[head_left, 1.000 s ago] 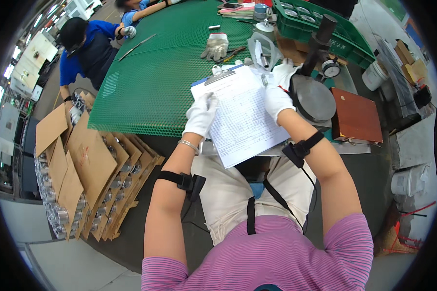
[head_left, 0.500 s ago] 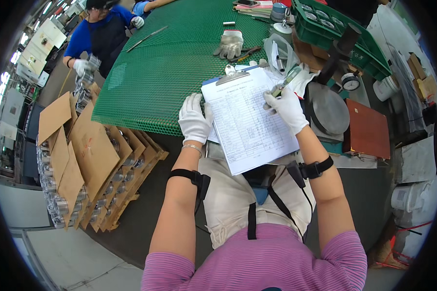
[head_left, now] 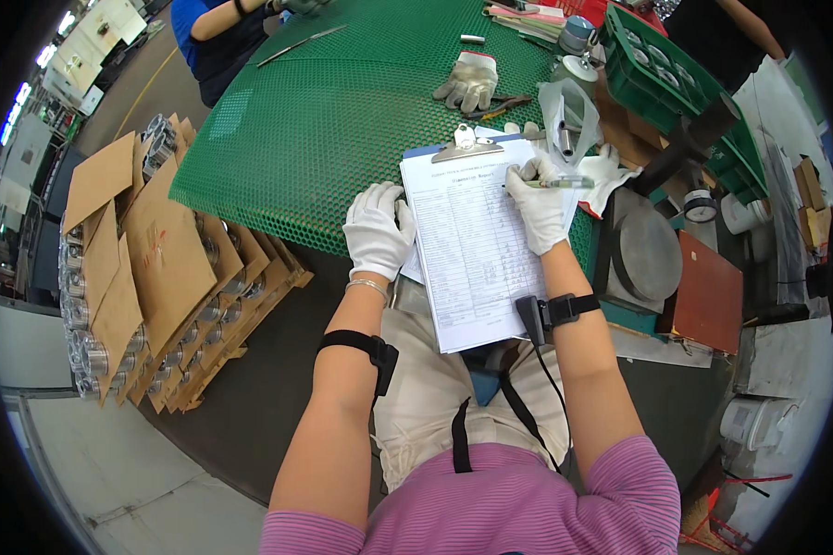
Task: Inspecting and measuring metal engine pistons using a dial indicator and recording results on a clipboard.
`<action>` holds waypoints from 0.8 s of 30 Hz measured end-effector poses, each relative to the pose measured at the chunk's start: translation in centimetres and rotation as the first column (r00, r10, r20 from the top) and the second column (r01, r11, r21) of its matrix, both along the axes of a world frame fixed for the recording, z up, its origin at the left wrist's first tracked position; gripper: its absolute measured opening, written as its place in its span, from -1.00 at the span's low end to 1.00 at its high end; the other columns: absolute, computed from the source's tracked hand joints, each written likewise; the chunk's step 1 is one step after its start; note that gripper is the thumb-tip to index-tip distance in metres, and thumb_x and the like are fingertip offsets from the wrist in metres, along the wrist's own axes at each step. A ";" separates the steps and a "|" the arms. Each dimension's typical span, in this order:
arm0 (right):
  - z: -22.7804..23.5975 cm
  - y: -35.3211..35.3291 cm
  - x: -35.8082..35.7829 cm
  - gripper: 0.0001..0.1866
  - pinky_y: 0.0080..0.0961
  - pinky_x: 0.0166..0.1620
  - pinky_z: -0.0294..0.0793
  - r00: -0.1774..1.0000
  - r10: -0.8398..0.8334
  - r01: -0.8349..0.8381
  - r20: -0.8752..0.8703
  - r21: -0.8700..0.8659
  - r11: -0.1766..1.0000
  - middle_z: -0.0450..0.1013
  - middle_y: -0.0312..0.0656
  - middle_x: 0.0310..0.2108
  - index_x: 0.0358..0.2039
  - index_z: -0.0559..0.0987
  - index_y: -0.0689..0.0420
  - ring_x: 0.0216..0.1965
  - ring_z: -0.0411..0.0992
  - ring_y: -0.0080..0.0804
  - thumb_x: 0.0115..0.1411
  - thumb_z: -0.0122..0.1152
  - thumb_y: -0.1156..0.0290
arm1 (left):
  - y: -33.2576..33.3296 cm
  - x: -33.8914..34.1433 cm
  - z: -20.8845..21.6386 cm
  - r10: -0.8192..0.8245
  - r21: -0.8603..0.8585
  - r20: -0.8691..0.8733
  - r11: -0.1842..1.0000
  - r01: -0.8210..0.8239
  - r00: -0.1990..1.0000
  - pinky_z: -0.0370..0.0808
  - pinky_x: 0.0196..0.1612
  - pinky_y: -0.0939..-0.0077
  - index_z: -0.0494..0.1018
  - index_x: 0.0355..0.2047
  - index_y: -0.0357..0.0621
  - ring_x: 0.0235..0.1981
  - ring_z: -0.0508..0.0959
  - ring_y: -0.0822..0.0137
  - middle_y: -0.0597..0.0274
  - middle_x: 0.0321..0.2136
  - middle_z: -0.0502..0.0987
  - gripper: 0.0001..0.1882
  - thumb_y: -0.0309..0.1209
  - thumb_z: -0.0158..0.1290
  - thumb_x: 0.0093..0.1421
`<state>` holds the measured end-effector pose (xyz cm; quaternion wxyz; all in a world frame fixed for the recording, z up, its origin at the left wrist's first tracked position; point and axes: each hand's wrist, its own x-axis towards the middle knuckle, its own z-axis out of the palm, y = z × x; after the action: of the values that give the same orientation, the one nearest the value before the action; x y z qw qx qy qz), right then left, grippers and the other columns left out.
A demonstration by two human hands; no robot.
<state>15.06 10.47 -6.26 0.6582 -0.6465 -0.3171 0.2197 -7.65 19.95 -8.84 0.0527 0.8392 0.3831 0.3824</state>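
My right hand [head_left: 539, 205], in a white glove, is closed around a slim pen [head_left: 572, 182] with a clear green barrel. The pen slants low over the upper right of a printed form [head_left: 463, 250] with a table of handwritten entries; its tip is near the sheet. A blue clipboard with a metal clip [head_left: 468, 146] holds the paper, which reaches past the table edge over my lap. My left hand [head_left: 379, 228], gloved too, lies at the sheet's left edge with fingers stretched out and nothing in them.
Green mesh [head_left: 287, 157] covers the table. Beyond the clipboard lie a used glove [head_left: 470, 81], pliers [head_left: 500, 106] and a plastic bag [head_left: 565, 111]. A dial gauge stand [head_left: 699, 205] and green crate [head_left: 643, 55] stand right. Cardboard-layered metal parts [head_left: 148, 250] fill a pallet left; a co-worker [head_left: 215, 37] is behind.
My right hand has shifted left over the form, and the pen has tipped from raised to nearly level. My left hand stays by the sheet's edge. The co-worker is now partly out of view.
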 end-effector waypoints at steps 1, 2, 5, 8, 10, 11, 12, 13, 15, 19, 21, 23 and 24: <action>0.0 0.0 0.1 -0.74 -0.65 -0.49 0.16 1.000 0.000 0.000 -0.002 -0.004 1.000 0.25 -0.48 -0.63 -0.58 0.35 0.10 -0.56 0.16 -0.74 0.09 0.28 0.53 | 0.1 0.0 -0.1 -0.011 -0.022 0.003 1.000 0.011 1.000 0.35 0.12 0.11 0.54 -0.23 -0.17 -0.02 0.50 0.02 0.05 -0.12 0.56 -0.73 -0.33 0.03 0.09; 0.0 0.0 0.2 -0.74 -0.65 -0.49 0.14 1.000 -0.008 0.008 0.013 0.021 1.000 0.23 -0.48 -0.64 -0.61 0.34 0.10 -0.57 0.14 -0.75 0.09 0.25 0.55 | 0.2 -0.1 -0.3 -0.011 -0.026 0.000 1.000 0.011 1.000 0.35 0.12 0.11 0.54 -0.23 -0.17 -0.02 0.50 0.02 0.05 -0.12 0.56 -0.73 -0.33 0.03 0.09; -0.9 -0.1 1.2 -0.70 -0.65 -0.50 0.11 0.997 -0.009 0.007 0.074 0.032 0.999 0.19 -0.48 -0.67 -0.67 0.31 0.11 -0.58 0.10 -0.76 0.09 0.20 0.60 | 0.1 0.3 -0.4 -0.014 -0.001 -0.019 1.000 0.013 1.000 0.36 0.11 0.12 0.55 -0.25 -0.15 -0.02 0.50 0.02 0.06 -0.12 0.57 -0.74 -0.35 0.04 0.07; -0.6 -0.1 1.0 -0.67 -0.65 -0.50 0.10 0.995 0.021 -0.021 0.100 -0.004 1.000 0.17 -0.48 -0.69 -0.71 0.27 0.12 -0.58 0.10 -0.76 0.08 0.19 0.63 | 0.0 0.3 -0.5 -0.004 -0.004 -0.032 1.000 0.004 0.999 0.37 0.10 0.12 0.55 -0.25 -0.14 -0.02 0.50 0.02 0.07 -0.12 0.57 -0.75 -0.35 0.04 0.07; -0.1 -0.2 0.4 -0.65 -0.64 -0.50 0.11 0.996 0.040 -0.038 0.082 -0.023 0.999 0.16 -0.48 -0.70 -0.73 0.25 0.13 -0.58 0.11 -0.76 0.06 0.19 0.64 | 0.1 0.1 -0.5 -0.003 -0.010 -0.039 1.000 0.002 0.999 0.36 0.11 0.12 0.56 -0.26 -0.13 -0.02 0.50 0.01 0.08 -0.12 0.56 -0.75 -0.36 0.05 0.06; 0.1 -0.2 0.3 -0.66 -0.64 -0.51 0.11 0.995 0.037 -0.036 0.090 -0.010 0.999 0.16 -0.48 -0.69 -0.72 0.26 0.13 -0.58 0.11 -0.76 0.06 0.19 0.65 | 0.1 0.0 -0.5 -0.001 -0.009 -0.039 1.000 0.000 0.999 0.36 0.11 0.12 0.56 -0.26 -0.13 -0.02 0.50 0.01 0.08 -0.12 0.56 -0.75 -0.36 0.05 0.06; 0.2 -0.2 0.2 -0.67 -0.64 -0.51 0.11 0.995 0.034 -0.035 0.098 0.005 0.999 0.16 -0.48 -0.69 -0.71 0.26 0.13 -0.58 0.11 -0.76 0.05 0.19 0.65 | 0.1 -0.2 -0.5 -0.002 -0.010 -0.040 1.000 0.002 0.999 0.36 0.12 0.11 0.56 -0.26 -0.13 -0.02 0.50 0.01 0.08 -0.11 0.56 -0.75 -0.36 0.05 0.06; 0.1 -0.2 0.3 -0.67 -0.64 -0.51 0.11 0.995 0.031 -0.032 0.099 0.004 0.999 0.16 -0.48 -0.69 -0.71 0.26 0.13 -0.58 0.11 -0.76 0.05 0.19 0.65 | 0.1 0.0 -0.4 -0.009 -0.012 -0.039 1.000 0.008 0.999 0.35 0.12 0.11 0.56 -0.26 -0.13 -0.01 0.50 0.01 0.08 -0.10 0.56 -0.75 -0.36 0.05 0.06; -0.3 -0.2 0.5 -0.69 -0.66 -0.50 0.11 0.997 0.050 -0.050 0.063 0.007 0.999 0.17 -0.48 -0.68 -0.70 0.28 0.13 -0.57 0.12 -0.76 0.06 0.18 0.65 | -0.1 0.2 -0.2 -0.008 0.002 -0.038 1.000 0.008 0.999 0.38 0.10 0.13 0.56 -0.26 -0.16 -0.03 0.51 0.00 0.07 -0.12 0.57 -0.76 -0.39 0.04 0.07; -0.9 -0.1 1.2 -0.70 -0.66 -0.50 0.11 0.976 0.085 -0.090 0.200 0.018 0.996 0.18 -0.48 -0.67 -0.69 0.29 0.13 -0.56 0.12 -0.76 0.07 0.17 0.64 | -0.2 0.1 0.1 -0.007 0.000 -0.048 1.000 0.007 0.999 0.40 0.08 0.15 0.56 -0.26 -0.18 -0.05 0.52 -0.01 0.06 -0.13 0.58 -0.77 -0.41 0.03 0.08; -1.0 -0.1 1.0 -0.70 -0.66 -0.50 0.11 0.987 0.026 -0.028 0.162 0.012 1.000 0.16 -0.47 -0.67 -0.68 0.27 0.12 -0.56 0.10 -0.75 0.05 0.17 0.66 | -0.2 0.1 0.2 -0.002 0.005 -0.050 1.000 0.002 0.999 0.40 0.08 0.15 0.56 -0.26 -0.18 -0.05 0.52 -0.01 0.06 -0.13 0.58 -0.77 -0.42 0.03 0.08; -0.4 -0.2 0.6 -0.70 -0.66 -0.50 0.11 0.995 0.022 -0.024 0.096 0.024 0.999 0.15 -0.48 -0.67 -0.68 0.27 0.13 -0.57 0.09 -0.74 0.03 0.17 0.66 | -0.2 0.1 0.2 0.003 0.004 -0.052 1.000 -0.003 0.999 0.40 0.08 0.15 0.56 -0.26 -0.18 -0.05 0.52 -0.01 0.06 -0.13 0.58 -0.77 -0.42 0.03 0.08; -0.2 -0.2 0.4 -0.70 -0.66 -0.50 0.11 0.999 0.019 -0.020 0.031 0.036 0.999 0.15 -0.48 -0.66 -0.68 0.27 0.13 -0.57 0.08 -0.73 0.02 0.17 0.67 | -0.2 0.0 0.1 0.004 0.002 -0.053 1.000 -0.004 0.999 0.40 0.08 0.15 0.56 -0.26 -0.18 -0.05 0.52 -0.01 0.05 -0.13 0.58 -0.77 -0.42 0.03 0.08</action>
<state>15.49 10.26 -6.45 0.6628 -0.6347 -0.3372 0.2103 -7.66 19.76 -8.70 0.0409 0.8483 0.3856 0.3605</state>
